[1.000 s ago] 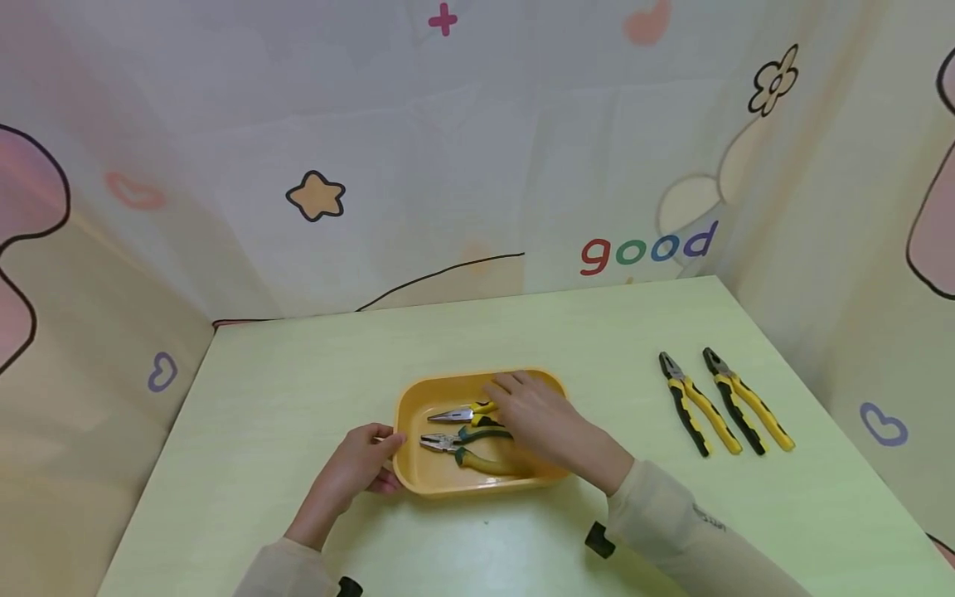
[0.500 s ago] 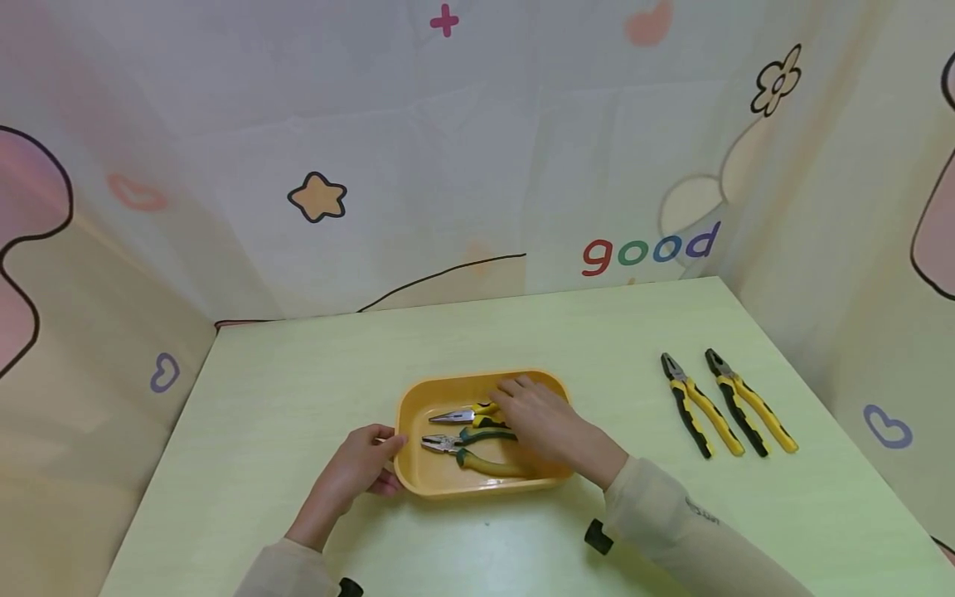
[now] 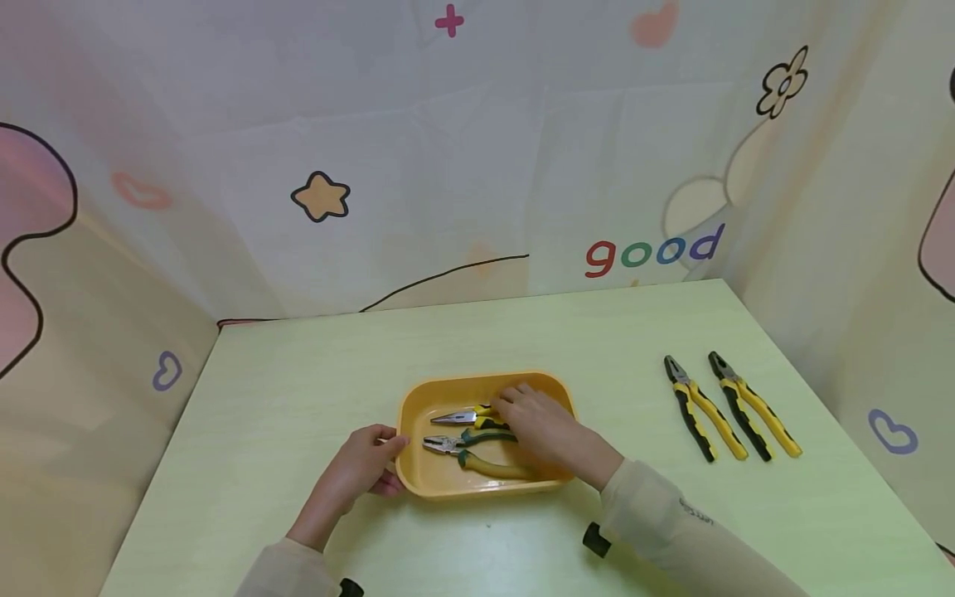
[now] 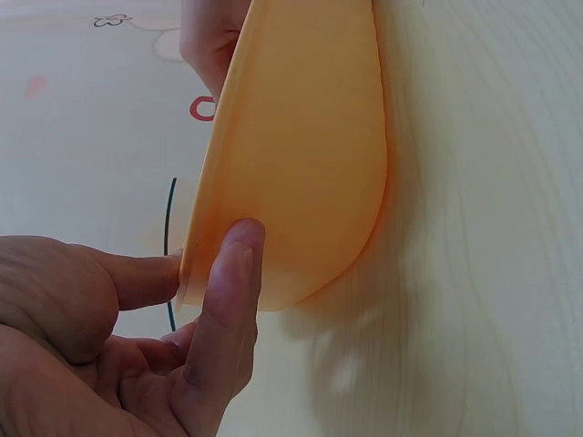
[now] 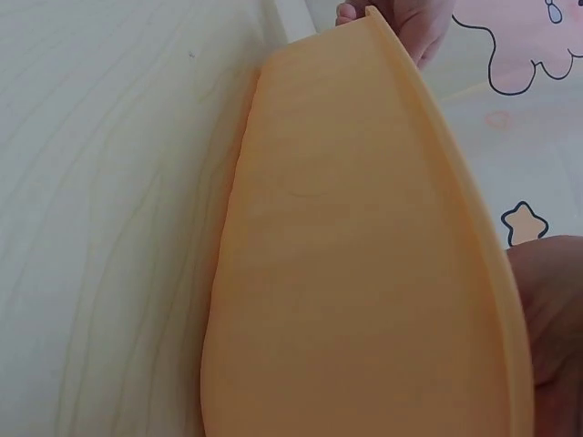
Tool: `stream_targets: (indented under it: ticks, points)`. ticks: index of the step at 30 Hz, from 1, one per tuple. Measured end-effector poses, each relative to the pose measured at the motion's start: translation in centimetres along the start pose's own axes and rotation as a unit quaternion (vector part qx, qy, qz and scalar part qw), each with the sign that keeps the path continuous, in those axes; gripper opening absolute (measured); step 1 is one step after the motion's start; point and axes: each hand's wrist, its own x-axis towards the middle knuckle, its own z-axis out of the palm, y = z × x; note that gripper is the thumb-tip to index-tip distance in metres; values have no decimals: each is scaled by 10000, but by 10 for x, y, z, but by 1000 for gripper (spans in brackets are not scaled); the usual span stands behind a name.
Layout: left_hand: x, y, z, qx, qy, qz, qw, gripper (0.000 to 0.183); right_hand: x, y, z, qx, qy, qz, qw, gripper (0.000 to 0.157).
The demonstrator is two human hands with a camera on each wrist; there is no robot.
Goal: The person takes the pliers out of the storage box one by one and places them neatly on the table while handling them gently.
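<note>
My left hand (image 3: 361, 462) holds the left end of a yellow plastic tray (image 3: 416, 477); in the left wrist view its thumb is on the rim and its fingers lie against the outer wall. Inside the tray, my right hand (image 3: 539, 421) grips the yellow-and-black handles of needle-nose pliers (image 3: 458, 417), whose jaws point left. The hand covers most of these handles. Combination pliers (image 3: 477, 454) with green-and-yellow handles lie nearer the front of the tray, their handle ends partly under the right hand. The right wrist view shows mainly the tray's outer wall (image 5: 355, 237), which hides the right fingers.
Two pairs of yellow-and-black pliers, the left one (image 3: 700, 408) and the right one (image 3: 753, 405), lie side by side on the right of the pale green table (image 3: 298, 373). A printed curtain (image 3: 418, 166) surrounds the table's back and sides.
My right hand's fingers have drawn in and lowered slightly over the needle-nose pliers' handles. My left hand keeps its hold on the tray; both pliers in it stay in place.
</note>
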Motion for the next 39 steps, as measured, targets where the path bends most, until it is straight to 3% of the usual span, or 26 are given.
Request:
stream_targets:
  ticks: [16, 27, 39]
  points:
    - [-2, -1, -1, -37, 12, 98, 9999, 36, 1, 2, 3, 86, 59, 2, 9999, 36]
    - [-1, -3, 0, -97, 51, 148, 9998, 35, 3, 0, 4, -99, -166, 121, 9997, 34]
    - [0, -3, 1, -70, 49, 136, 9999, 36, 2, 1, 1, 81, -277, 192, 9994, 31]
